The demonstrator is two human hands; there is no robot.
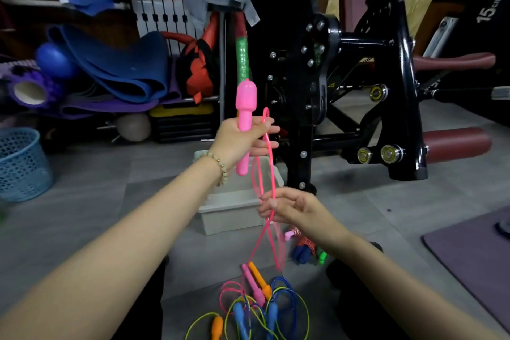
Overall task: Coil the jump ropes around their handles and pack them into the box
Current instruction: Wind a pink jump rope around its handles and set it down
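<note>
Your left hand (240,141) holds the pink plastic jump-rope handle (245,99) upright, thumb clamped across it. Below it, your right hand (292,210) pinches the thin pink cord (272,165). The pale plastic box (229,215) sits just behind both hands.

Single head-worn wide-angle camera, looking forward and down along both forearms. Arms entering from bottom corners. Left hand (242,138) and right hand (289,207) sitting close, mid-frame. Floor (110,174) filling lower frame, running back to black gym machine (317,77) standing farther off.
</note>
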